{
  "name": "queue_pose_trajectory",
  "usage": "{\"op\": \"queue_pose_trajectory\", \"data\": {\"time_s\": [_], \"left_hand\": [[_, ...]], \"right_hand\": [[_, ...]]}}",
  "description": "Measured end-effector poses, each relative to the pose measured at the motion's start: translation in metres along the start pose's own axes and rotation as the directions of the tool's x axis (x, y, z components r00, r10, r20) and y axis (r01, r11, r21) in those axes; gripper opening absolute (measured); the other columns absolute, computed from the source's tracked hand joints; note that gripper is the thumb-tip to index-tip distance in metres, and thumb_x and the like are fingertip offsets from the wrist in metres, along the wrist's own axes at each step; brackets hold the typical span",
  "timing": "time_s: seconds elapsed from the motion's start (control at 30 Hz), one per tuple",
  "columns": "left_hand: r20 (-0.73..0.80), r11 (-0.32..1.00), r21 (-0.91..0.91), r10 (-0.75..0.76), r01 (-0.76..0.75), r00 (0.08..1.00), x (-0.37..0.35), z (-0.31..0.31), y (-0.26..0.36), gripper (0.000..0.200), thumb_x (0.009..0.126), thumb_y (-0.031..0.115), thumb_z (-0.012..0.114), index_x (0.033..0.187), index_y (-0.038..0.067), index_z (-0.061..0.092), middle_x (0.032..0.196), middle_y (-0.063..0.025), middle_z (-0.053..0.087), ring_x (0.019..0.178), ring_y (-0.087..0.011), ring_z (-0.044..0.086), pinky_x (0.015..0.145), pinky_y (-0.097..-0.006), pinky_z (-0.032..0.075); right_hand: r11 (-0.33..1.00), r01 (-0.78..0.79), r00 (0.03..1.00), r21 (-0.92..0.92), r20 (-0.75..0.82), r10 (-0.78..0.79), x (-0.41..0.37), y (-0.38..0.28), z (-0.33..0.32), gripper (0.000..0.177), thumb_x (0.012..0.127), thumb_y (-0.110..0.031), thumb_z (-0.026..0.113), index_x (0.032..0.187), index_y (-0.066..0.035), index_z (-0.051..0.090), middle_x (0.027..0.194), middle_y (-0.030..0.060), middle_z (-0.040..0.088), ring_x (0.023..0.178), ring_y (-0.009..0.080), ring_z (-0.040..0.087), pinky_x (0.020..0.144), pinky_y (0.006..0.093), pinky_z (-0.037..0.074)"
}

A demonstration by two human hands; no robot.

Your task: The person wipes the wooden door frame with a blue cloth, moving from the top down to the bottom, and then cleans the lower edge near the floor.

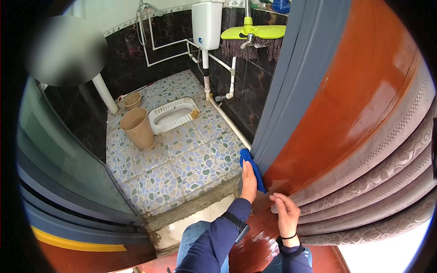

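A blue cloth [253, 169] is pressed against the foot of the grey door frame [277, 113] by my left hand [248, 183], its fingers closed on the fabric. A watch is strapped on that wrist. To the right, my right hand [287, 217] hovers in front of the lower red-brown wooden panel [337, 100], fingers curled in and nothing showing between them. It overlaps the edge of the patterned curtain [364, 191], and a dark band circles its wrist.
Beyond the raised threshold [195, 200] lies a pebble-patterned tile floor with a squat toilet [175, 114], a beige bucket [136, 129] and a small basin [132, 100]. White pipes run along the right wall, below a cistern [207, 25]. A green mop [252, 32] hangs near a tap. A glass-panelled door [68, 150] stands left.
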State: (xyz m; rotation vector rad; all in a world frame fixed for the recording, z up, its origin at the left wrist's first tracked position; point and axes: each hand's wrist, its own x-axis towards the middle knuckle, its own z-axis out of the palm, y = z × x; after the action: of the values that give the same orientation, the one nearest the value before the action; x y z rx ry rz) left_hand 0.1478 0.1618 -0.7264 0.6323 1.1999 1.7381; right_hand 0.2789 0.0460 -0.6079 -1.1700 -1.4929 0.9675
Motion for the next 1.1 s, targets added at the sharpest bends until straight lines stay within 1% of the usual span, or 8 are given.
{"op": "queue_pose_trajectory", "data": {"time_s": [0.2, 0.3, 0.4, 0.7, 0.83, 0.93, 1.03, 1.1], "left_hand": [[-0.032, 0.936, -0.225, -0.285, 0.271, 0.958, 0.012, -0.018, -0.024, 0.06, 0.103, 0.046, 0.033, 0.148, 0.006, 0.029, 0.144, -0.0095, 0.041, 0.128, -0.0208, 0.041, 0.111, -0.0334, 0.028], [0.048, 0.889, -0.383, -0.252, 0.251, 0.966, 0.023, -0.023, -0.043, 0.058, 0.103, 0.044, 0.035, 0.148, 0.007, 0.029, 0.145, -0.0088, 0.039, 0.13, -0.0204, 0.04, 0.111, -0.0337, 0.028], [-0.113, 0.9, -0.32, -0.348, 0.297, 0.931, -0.005, 0.003, 0.016, 0.053, 0.104, 0.038, 0.036, 0.146, 0.006, 0.031, 0.146, -0.008, 0.038, 0.131, -0.0199, 0.039, 0.111, -0.0346, 0.029], [-0.014, 0.968, -0.033, 0.249, -0.249, 0.968, -0.034, 0.025, 0.097, 0.043, 0.104, 0.025, 0.031, 0.137, -0.001, 0.041, 0.143, -0.0095, 0.039, 0.132, -0.0181, 0.034, 0.112, -0.0302, 0.022], [0.0, 0.96, -0.067, 0.271, -0.271, 0.963, -0.042, 0.039, 0.114, 0.044, 0.103, 0.021, 0.032, 0.141, -0.002, 0.035, 0.144, -0.011, 0.037, 0.133, -0.0191, 0.032, 0.113, -0.0308, 0.02], [0.041, 0.861, 0.298, 0.42, -0.412, 0.907, -0.031, 0.029, 0.081, 0.047, 0.102, 0.02, 0.032, 0.144, -0.003, 0.029, 0.146, -0.0129, 0.033, 0.135, -0.0215, 0.03, 0.113, -0.0315, 0.02], [0.015, 0.973, 0.012, 0.231, -0.231, 0.973, -0.019, 0.02, 0.059, 0.051, 0.1, 0.018, 0.034, 0.146, -0.003, 0.025, 0.149, -0.0138, 0.029, 0.136, -0.0235, 0.028, 0.113, -0.032, 0.02], [0.003, 0.977, 0.052, 0.207, -0.207, 0.978, -0.014, 0.011, 0.042, 0.05, 0.098, 0.017, 0.035, 0.144, -0.001, 0.028, 0.145, -0.0134, 0.032, 0.134, -0.023, 0.03, 0.111, -0.032, 0.022]], "right_hand": [[0.972, -0.201, 0.971, 0.124, 0.156, 0.181, -0.025, 0.052, 0.014, 0.021, 0.096, -0.007, 0.055, 0.11, 0.006, 0.063, 0.099, 0.013, 0.07, 0.094, 0.0176, 0.066, 0.088, 0.0284, 0.051], [0.928, -0.307, 0.938, 0.211, 0.229, 0.259, -0.037, 0.088, 0.021, 0.023, 0.097, -0.007, 0.053, 0.112, 0.008, 0.061, 0.098, 0.0159, 0.069, 0.093, 0.0217, 0.068, 0.086, 0.032, 0.054], [0.851, -0.437, 0.885, 0.291, 0.307, 0.35, -0.05, 0.109, 0.029, 0.02, 0.095, -0.004, 0.053, 0.109, 0.007, 0.063, 0.092, 0.0111, 0.07, 0.09, 0.0167, 0.068, 0.079, 0.0279, 0.055], [0.941, -0.335, 0.864, 0.046, 0.413, 0.287, -0.042, 0.083, 0.037, 0.019, 0.094, -0.002, 0.055, 0.106, 0.009, 0.065, 0.092, 0.0118, 0.071, 0.084, 0.0172, 0.069, 0.077, 0.0274, 0.058], [0.945, -0.297, 0.906, 0.138, 0.352, 0.234, -0.037, 0.086, 0.036, 0.017, 0.094, -0.011, 0.059, 0.104, 0.0, 0.067, 0.083, 0.011, 0.072, 0.077, 0.0156, 0.071, 0.066, 0.0264, 0.053], [0.951, -0.287, 0.913, 0.118, 0.334, 0.234, -0.03, 0.085, 0.027, 0.017, 0.094, -0.009, 0.057, 0.104, 0.0, 0.067, 0.083, 0.012, 0.072, 0.079, 0.0165, 0.071, 0.069, 0.0272, 0.054], [0.947, -0.3, 0.92, 0.118, 0.299, 0.254, -0.023, 0.088, 0.022, 0.018, 0.094, -0.004, 0.055, 0.105, 0.005, 0.065, 0.09, 0.0125, 0.071, 0.085, 0.0167, 0.069, 0.078, 0.0271, 0.054], [0.933, -0.326, 0.921, 0.149, 0.27, 0.279, -0.022, 0.092, 0.019, 0.018, 0.094, -0.001, 0.054, 0.106, 0.008, 0.064, 0.094, 0.0129, 0.071, 0.088, 0.0172, 0.068, 0.083, 0.0273, 0.054]]}}
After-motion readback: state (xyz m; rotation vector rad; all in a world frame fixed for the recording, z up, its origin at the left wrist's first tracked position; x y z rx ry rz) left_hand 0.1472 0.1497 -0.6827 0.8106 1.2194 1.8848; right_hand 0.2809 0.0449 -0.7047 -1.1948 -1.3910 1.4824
